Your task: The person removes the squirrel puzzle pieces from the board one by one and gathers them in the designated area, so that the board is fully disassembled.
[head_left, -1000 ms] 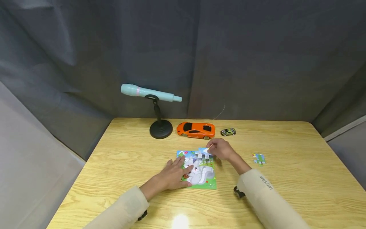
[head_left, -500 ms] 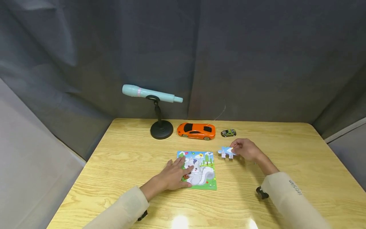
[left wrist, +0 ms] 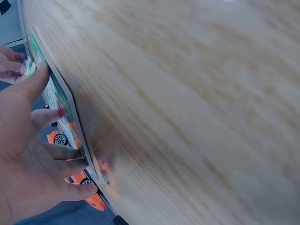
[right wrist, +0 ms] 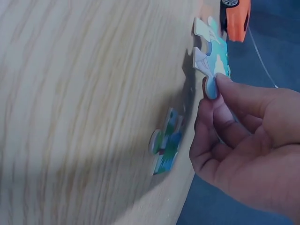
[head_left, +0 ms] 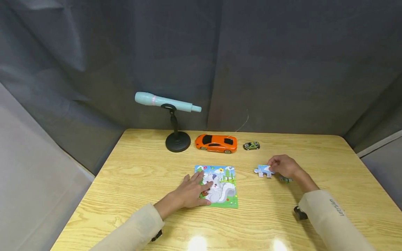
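Observation:
My left hand [head_left: 189,191] rests with spread fingers on the left part of a square jigsaw puzzle [head_left: 224,198] that pictures a grey squirrel. In the left wrist view its fingertips touch the puzzle [left wrist: 70,101] near the edge. Off to the right, my right hand [head_left: 285,166] pinches a blue-sky puzzle piece [head_left: 263,170] by one end between thumb and fingers. The right wrist view has this piece [right wrist: 212,54] held above the table. A second loose puzzle piece [right wrist: 166,143], green and blue, lies on the table close to the right hand, partly hidden in the head view.
Behind the puzzle stand an orange toy car [head_left: 216,144] and a small green-black toy car [head_left: 251,145]. A light blue microphone [head_left: 168,101] sits on a black stand [head_left: 177,141] at the back left. Dark cloth [head_left: 270,69] hangs behind the wooden table [head_left: 141,167].
My right hand has carried the sky piece rightward, from over the puzzle's top right corner to beside the loose piece. The left hand has stayed on the puzzle.

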{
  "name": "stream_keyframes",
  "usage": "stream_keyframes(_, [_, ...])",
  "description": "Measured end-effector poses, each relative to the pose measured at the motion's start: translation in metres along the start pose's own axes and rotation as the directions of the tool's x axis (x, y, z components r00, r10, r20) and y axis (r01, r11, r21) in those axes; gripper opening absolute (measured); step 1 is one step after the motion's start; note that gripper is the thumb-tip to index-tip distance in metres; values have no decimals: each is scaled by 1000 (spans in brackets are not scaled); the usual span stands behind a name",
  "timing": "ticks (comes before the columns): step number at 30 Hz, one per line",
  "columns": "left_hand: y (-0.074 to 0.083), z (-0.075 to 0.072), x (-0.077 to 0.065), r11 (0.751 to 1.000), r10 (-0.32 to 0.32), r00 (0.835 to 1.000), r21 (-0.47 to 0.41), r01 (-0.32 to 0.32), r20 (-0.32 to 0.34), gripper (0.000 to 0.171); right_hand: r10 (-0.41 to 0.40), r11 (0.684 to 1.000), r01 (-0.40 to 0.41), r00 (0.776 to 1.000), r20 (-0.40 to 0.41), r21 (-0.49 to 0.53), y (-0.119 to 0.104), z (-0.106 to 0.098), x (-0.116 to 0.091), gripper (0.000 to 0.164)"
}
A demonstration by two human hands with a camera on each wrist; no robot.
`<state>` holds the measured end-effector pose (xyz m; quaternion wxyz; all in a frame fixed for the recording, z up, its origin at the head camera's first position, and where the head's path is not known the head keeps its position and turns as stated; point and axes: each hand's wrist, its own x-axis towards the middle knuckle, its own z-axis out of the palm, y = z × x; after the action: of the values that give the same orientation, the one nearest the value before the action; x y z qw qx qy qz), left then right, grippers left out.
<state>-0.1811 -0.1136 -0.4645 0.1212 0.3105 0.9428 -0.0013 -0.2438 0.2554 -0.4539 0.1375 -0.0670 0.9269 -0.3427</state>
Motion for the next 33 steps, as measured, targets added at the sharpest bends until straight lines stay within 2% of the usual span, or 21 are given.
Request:
stream_keyframes(3, [0, 0, 0, 1000, 3, 1000, 0, -3, -1, 72, 22, 999, -23, 1000, -21, -49, 5, 0, 0, 14])
stream_keyframes(9, [1, 0, 0, 1000, 1, 1000, -7, -1, 0, 72, 55, 996, -57, 998, -34, -70, 8, -1, -1, 15])
stream_keyframes(19, [2, 3, 0, 1000, 5, 1000, -18, -5, -6, 72, 31, 983, -35, 999, -27, -180, 9, -2, 0, 12])
stream_keyframes(25, [1, 7, -2, 1000, 19, 999, 4, -19, -32, 71, 10, 988, -18, 999, -47, -156, -1, 1, 2, 13])
stream_keyframes(33, [0, 4, -4, 999, 30, 999, 17, -30, -36, 70, -58, 995, 54, 997, -44, -80, -33, 19, 9, 15])
